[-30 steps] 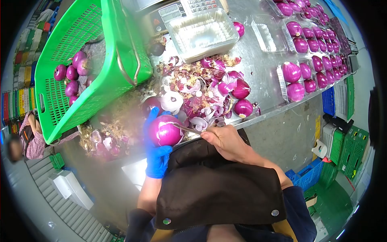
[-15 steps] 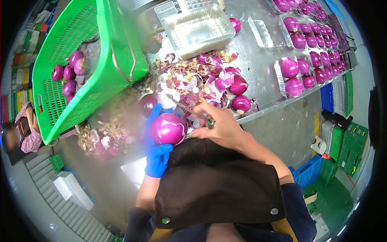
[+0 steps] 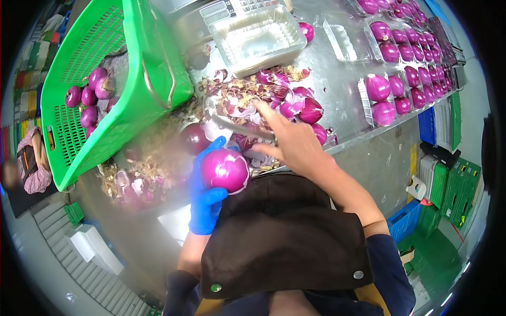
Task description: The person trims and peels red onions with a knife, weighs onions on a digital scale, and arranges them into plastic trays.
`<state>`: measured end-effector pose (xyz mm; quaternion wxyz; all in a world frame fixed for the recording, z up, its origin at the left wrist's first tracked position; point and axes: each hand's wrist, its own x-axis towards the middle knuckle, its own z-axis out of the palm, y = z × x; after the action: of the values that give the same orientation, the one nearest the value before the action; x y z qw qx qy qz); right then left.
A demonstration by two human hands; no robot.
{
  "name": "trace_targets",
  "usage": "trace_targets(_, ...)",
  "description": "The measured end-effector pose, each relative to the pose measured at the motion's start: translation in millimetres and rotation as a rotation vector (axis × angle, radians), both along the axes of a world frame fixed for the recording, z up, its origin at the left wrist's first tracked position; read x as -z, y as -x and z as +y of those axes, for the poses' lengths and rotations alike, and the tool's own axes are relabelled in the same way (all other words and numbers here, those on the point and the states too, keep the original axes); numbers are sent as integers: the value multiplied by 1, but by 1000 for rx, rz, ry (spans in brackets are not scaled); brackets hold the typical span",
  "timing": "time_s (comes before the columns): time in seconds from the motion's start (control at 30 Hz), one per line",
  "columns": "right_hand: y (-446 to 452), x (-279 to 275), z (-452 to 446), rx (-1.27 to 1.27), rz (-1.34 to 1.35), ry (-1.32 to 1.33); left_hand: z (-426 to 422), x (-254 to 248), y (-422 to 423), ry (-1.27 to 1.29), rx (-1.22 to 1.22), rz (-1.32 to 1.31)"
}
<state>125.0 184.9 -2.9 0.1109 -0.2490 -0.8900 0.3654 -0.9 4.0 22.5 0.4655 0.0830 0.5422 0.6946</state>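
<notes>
My left hand (image 3: 204, 197), in a blue glove, is wrapped round a peeled purple onion (image 3: 225, 170) near the table's front edge. To its right, my bare right hand (image 3: 295, 139) holds a small knife (image 3: 240, 128), its blade pointing left over the peelings. Index finger and thumb are spread along either side; the handle is hidden in the palm. The knife is apart from the onion. Onion skins and roots (image 3: 240, 97) are heaped just beyond both hands. Another onion (image 3: 195, 138) rests beside the left fingertips, and a dark purple one (image 3: 311, 111) lies right of the heap.
A green basket (image 3: 158, 79) with several onions leans at the left. Behind the heap, a clear tray (image 3: 258, 39) sits on a scale (image 3: 215, 11). Packed onion trays (image 3: 369, 105) line the metal table's right side. A person (image 3: 36, 163) is at the far left.
My right hand and the knife have moved away from the held onion, forward over the peelings. The held onion has shifted slightly right and turned in my left hand.
</notes>
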Motion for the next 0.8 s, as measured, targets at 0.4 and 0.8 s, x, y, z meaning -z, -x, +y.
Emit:
trace_targets(0.4,-29,-9,-1,-315,-19,-248,-8,12,33,177,161,256)
trace_targets(0.8,-32,-10,2,-291,-75,-246,-3,1,36,235,235,192)
